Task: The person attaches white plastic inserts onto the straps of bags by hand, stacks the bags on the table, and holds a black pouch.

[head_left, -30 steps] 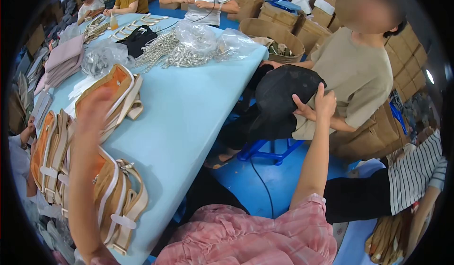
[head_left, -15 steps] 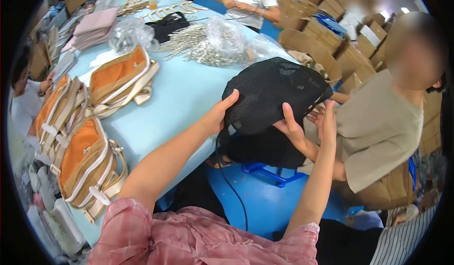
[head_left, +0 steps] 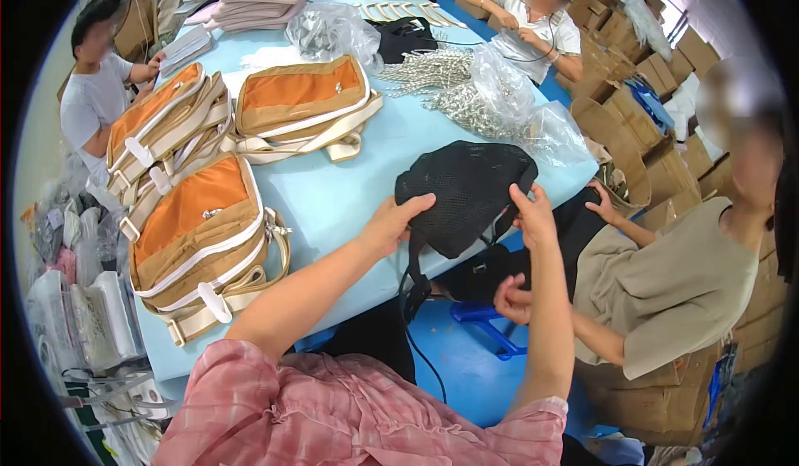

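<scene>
A black mesh bag [head_left: 466, 191] hangs between my two hands over the near right edge of the light blue table [head_left: 325, 208]. My left hand [head_left: 401, 220] grips its left side, thumb on top, and a black strap dangles below. On the bag's right side my right hand [head_left: 533, 212] pinches the edge. To the left lie tan and orange bags [head_left: 200, 225] with cream straps and white zippers; another [head_left: 304, 100] sits farther back. The co-worker's hand [head_left: 514, 299] is below my right forearm, apart from the bag.
Silver chains [head_left: 474, 104] and clear plastic lie beyond the mesh bag. Pink folded pieces [head_left: 258, 2] are stacked at the back. A co-worker [head_left: 666, 275] sits close on the right by a blue stool [head_left: 491, 324]. Others sit around the table. Cardboard boxes [head_left: 632, 116] stand behind.
My left hand came across from the left and took hold of the black bag. The bag has moved away from the co-worker, whose hands are off it, and now hangs nearer the table.
</scene>
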{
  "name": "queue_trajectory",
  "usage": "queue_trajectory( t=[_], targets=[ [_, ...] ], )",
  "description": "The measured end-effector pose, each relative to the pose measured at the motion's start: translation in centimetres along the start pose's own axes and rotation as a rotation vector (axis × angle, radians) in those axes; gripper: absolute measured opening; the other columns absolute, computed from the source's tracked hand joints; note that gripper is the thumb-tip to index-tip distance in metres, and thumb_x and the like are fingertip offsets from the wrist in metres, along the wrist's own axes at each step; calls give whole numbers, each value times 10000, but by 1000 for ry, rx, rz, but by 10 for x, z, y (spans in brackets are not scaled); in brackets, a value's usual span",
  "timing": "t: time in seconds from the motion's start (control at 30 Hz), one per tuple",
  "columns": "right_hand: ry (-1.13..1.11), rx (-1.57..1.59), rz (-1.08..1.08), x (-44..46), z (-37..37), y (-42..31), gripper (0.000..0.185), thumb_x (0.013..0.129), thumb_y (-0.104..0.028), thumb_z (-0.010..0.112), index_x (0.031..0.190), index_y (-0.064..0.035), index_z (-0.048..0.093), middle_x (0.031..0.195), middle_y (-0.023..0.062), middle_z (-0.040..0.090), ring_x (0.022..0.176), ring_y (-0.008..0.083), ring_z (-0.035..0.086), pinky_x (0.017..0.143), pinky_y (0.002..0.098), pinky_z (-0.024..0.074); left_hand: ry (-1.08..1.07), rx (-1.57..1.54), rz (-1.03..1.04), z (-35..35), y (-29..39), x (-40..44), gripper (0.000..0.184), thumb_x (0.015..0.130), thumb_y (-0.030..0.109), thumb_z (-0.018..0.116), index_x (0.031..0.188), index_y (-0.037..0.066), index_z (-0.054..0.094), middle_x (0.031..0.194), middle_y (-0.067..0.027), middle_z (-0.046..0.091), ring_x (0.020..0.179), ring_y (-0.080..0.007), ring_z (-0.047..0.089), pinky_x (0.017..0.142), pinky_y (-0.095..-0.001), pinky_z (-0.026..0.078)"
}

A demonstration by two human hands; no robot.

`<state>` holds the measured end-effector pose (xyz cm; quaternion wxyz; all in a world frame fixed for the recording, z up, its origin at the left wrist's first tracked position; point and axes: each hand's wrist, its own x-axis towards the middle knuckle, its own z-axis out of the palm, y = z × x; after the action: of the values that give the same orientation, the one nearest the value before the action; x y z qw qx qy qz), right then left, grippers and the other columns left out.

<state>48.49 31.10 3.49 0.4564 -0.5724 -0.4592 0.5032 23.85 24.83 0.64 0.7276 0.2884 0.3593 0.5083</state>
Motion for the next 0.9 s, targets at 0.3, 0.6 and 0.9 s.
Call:
queue_trajectory(
  t=[0.3,0.6,0.9],
  targets=[
    [-98,210,-84,-15,90,19,507,767,-150,705,1159,-15,414,858,81,576,581,157,573,511,260,442,178,148,37,-77,57,-35,485,756,263,684,1102,-41,534,991,-95,628,848,-170,619,740,-277,500],
    [-254,-43,52,-21,99,24,372,847,-273,617,1063,8,506,778,60,590,596,168,583,523,271,467,422,238,26,-106,75,-50,545,746,259,695,1148,-56,506,1031,-124,601,912,-190,582,802,-258,451],
    [50,-69,-163,44,124,26,535,832,-349,614,1208,8,483,1125,158,556,1012,210,524,866,294,407,728,823,489,-83,46,-58,680,810,336,628,1263,-100,368,1182,-253,506,1113,-289,499,951,-322,368]
  ],
)
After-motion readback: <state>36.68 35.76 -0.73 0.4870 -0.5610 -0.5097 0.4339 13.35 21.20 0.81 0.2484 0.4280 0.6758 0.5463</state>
